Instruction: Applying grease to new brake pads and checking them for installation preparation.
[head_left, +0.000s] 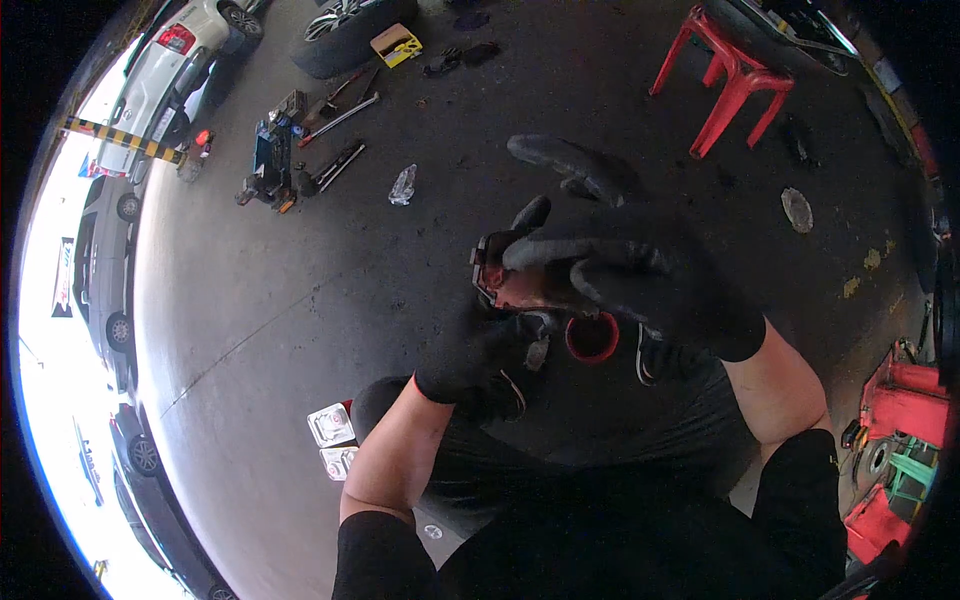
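Both my hands wear black gloves. My left hand grips, from below, a small reddish-brown metal part with a clip edge, like a brake pad. My right hand is over the same part, some fingers curled onto it and one finger stretched out above it; its exact contact is partly hidden. A red-rimmed tub of dark contents sits on the floor just beyond my hands, between my feet.
Tools and a blue case lie ahead left, near a wheel and yellow box. A red stool stands ahead right. Blister packs lie by my left knee; red equipment is at right. Parked vehicles line the left.
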